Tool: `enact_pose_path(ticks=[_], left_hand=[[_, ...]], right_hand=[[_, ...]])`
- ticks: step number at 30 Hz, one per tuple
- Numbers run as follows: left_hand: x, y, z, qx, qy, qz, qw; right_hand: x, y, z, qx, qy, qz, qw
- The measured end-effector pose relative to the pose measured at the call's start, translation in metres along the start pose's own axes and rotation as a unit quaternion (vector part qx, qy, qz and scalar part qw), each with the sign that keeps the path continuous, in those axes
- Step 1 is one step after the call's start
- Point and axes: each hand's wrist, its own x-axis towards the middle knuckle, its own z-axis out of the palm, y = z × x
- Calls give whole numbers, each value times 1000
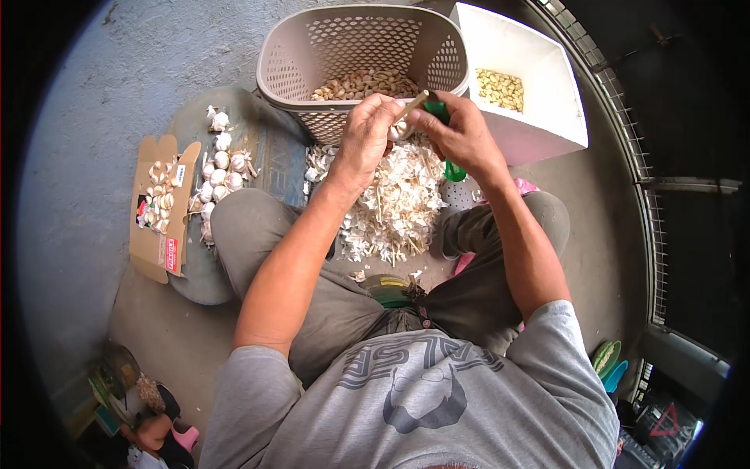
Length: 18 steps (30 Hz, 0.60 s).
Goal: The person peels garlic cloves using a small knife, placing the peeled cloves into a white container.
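A white garlic bulb (401, 130) with a stiff stem is pinched in the fingers of my left hand (359, 147). My right hand (467, 142) is closed round a green-handled tool, probably a knife (455, 171), its thumb close against the bulb. The tool's blade is mostly hidden by my fingers. Both hands meet just in front of a perforated grey-brown basket (283, 72), which has loose garlic cloves (367, 83) in its bottom. Below the hands lies a heap of papery garlic skins (398, 195).
To the right of the basket stands a white foam box (539, 86) with peeled cloves (500, 91). At left, garlic bulbs (221, 160) and an opened cardboard box (148, 254) holding cloves (162, 202) rest on a worn grey-blue surface (269, 133). Metal grating (656, 258) runs along the right.
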Motion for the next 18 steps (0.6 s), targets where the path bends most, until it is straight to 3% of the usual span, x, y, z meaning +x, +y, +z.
enact_pose_path(ticks=[1, 10, 13, 18], left_hand=[[0, -1, -1, 5, -4, 2, 1000], [-2, 7, 3, -31, 17, -5, 999], [0, 6, 1, -14, 23, 5, 1000], [5, -3, 0, 47, 30, 39, 998]], right_hand=[[2, 7, 1, -49, 3, -38, 998], [5, 19, -2, -172, 43, -64, 982], [2, 7, 0, 60, 1, 25, 998], [2, 6, 0, -13, -23, 13, 1000]])
